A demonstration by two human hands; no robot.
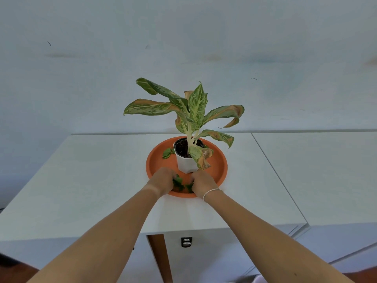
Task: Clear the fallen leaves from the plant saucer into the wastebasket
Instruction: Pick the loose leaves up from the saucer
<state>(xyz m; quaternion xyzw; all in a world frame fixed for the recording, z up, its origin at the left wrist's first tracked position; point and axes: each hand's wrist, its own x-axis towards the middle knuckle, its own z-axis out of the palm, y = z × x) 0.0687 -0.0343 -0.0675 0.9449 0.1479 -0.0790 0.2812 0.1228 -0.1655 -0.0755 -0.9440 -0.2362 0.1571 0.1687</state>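
leaves (pixel 179 183) are lying in a small green heap at the near edge of the orange saucer (pixel 219 170), and both hands are working on them: the left hand (pixel 163 179) is curling around the heap from one side and the right hand (pixel 202 182) from the other, fingers bent inward as if scooping, though whether either is actually pinching a leaf is hidden by the knuckles. these leaves are looking thin, light and limp, so they are likely to slip or flutter loose; gathering them into a bunch between cupped palms is probably holding better than picking at single edges. a second clump of leaves (pixel 167 153) is sitting on the far left of the saucer beside the white pot (pixel 184 162), apart from the hands. the pot is standing just behind the hands, and a drooping browned leaf (pixel 202 158) of the plant (pixel 191 111) is hanging right over the right hand, so it is easy to knock. the saucer is resting on a white tabletop (pixel 81 170). no wastebasket is showing in view.
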